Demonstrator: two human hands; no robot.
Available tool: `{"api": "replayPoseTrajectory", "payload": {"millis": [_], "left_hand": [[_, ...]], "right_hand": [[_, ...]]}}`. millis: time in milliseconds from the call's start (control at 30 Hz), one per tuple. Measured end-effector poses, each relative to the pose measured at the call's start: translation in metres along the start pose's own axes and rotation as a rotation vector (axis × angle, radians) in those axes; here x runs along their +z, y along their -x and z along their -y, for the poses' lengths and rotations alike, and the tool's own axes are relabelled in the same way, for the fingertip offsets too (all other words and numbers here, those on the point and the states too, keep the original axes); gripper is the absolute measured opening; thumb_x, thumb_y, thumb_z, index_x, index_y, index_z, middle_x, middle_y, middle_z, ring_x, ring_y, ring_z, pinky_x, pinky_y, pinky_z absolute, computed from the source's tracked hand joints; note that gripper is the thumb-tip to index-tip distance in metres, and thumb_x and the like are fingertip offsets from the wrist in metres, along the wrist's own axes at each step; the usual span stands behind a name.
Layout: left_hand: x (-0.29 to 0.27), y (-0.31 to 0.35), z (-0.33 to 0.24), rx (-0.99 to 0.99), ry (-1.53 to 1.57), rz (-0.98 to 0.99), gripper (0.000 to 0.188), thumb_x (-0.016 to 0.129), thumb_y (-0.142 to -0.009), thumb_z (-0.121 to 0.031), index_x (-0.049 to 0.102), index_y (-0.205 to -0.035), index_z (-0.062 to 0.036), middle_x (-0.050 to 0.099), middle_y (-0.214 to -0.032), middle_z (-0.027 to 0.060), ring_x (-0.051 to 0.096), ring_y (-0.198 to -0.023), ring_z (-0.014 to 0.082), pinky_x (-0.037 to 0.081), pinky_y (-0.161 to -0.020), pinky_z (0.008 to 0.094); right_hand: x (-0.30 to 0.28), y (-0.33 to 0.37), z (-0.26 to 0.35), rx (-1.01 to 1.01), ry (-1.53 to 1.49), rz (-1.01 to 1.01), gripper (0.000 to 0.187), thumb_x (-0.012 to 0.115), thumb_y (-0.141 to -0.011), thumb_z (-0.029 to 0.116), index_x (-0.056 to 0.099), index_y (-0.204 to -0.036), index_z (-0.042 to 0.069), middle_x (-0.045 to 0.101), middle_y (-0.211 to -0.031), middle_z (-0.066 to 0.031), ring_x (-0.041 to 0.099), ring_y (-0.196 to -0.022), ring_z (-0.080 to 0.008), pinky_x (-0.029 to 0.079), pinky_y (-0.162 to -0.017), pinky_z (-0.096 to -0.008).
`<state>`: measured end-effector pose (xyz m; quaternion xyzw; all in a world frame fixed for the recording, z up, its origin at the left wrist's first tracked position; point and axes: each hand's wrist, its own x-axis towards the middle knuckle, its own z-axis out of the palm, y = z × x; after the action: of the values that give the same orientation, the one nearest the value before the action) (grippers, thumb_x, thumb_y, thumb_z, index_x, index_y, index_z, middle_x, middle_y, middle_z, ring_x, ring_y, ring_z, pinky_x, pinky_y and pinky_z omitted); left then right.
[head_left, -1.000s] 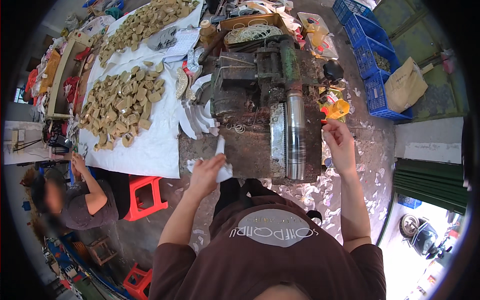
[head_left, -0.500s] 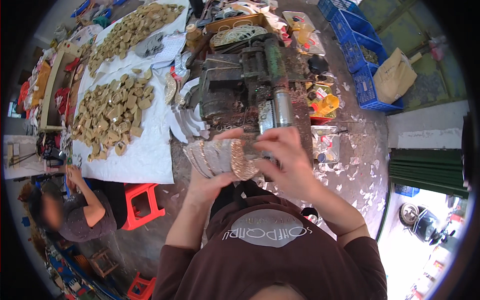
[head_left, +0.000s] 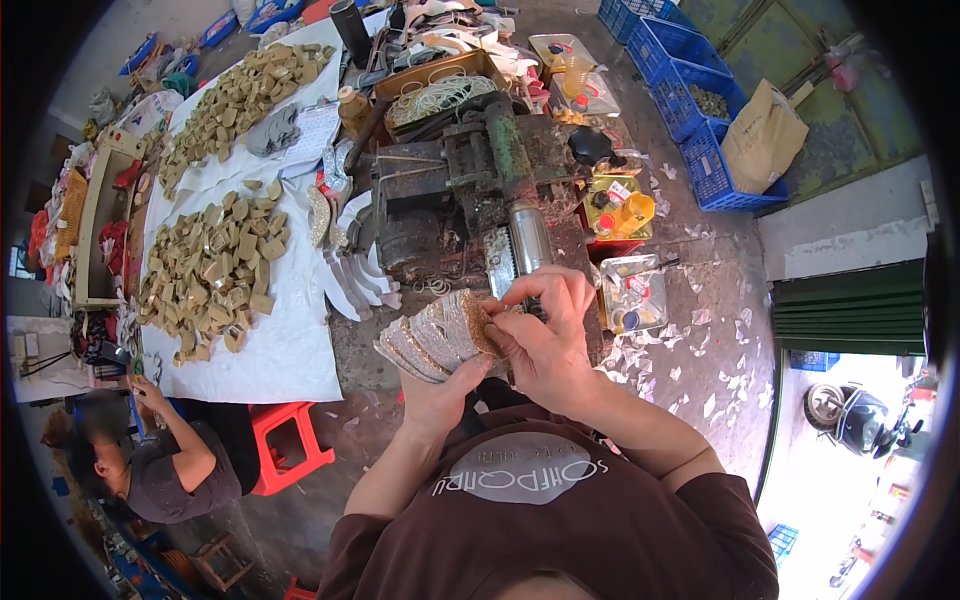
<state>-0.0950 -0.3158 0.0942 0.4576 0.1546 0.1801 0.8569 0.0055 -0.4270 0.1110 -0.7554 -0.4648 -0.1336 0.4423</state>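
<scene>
While the stack of glittery curved pieces (head_left: 430,340) is supported from below and the near side by the left hand (head_left: 440,398), its thumb is laid along the near edge; the hand is partly closed around the stack, its other fingers being mostly hidden. The stack's right end is met by the curled fingers of the right hand (head_left: 550,350); whether a single piece is pinched there cannot be told. The metal roller (head_left: 530,240) is positioned beyond both hands.

The strips (head_left: 432,335) glitter silver and gold, the stool (head_left: 262,458) red, crates (head_left: 703,170) blue.
</scene>
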Motion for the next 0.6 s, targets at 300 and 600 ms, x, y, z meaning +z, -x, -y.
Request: {"api": "replayPoseTrajectory", "payload": {"millis": [300, 600], "left_hand": [[-0.02, -0.015, -0.017, -0.048, -0.427, -0.158, 0.049, 0.065, -0.069, 0.003, 0.054, -0.117, 0.0016, 0.062, -0.1, 0.0077, 0.06, -0.09, 0.0149, 0.05, -0.078, 0.0284], [-0.017, -0.034, -0.015, -0.052, -1.098, 0.558, 0.07, 0.066, -0.064, -0.006, 0.048, -0.131, -0.0056, 0.042, -0.134, 0.0129, 0.047, -0.124, 0.0279, 0.037, -0.102, 0.0372]], "right_hand": [[-0.046, -0.009, -0.044, 0.202, -0.236, 0.069, 0.016, 0.064, -0.075, 0.0, 0.057, -0.088, 0.005, 0.058, -0.085, -0.0109, 0.056, -0.079, -0.0306, 0.043, -0.069, -0.0414], [-0.069, 0.0, -0.099, 0.386, -0.006, 0.656, 0.006, 0.057, -0.085, 0.009, 0.056, -0.089, 0.004, 0.061, -0.078, -0.0138, 0.059, -0.076, -0.0337, 0.043, -0.069, -0.0434]]}}
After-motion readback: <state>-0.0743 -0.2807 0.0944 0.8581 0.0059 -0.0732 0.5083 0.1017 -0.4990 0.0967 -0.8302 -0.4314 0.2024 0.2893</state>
